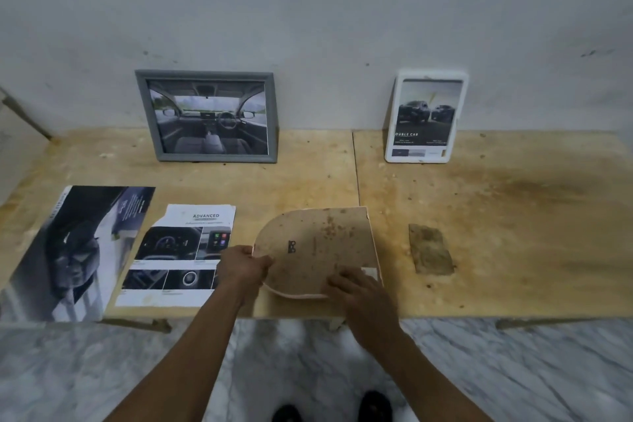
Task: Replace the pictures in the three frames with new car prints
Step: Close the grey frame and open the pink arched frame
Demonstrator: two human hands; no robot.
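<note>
A person's left hand (245, 265) pinches the curved edge of a face-down, arch-shaped pink frame with stained brown backing (318, 247) at the front of the worn plywood desk (513, 202), while the right hand (359, 288) presses flat fingers on its near corner beside loose car prints (180, 257).

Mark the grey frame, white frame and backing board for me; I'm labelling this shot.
grey frame (150, 113), head view, left rail.
white frame (390, 134), head view, left edge.
backing board (329, 236), head view, bare middle.
</note>
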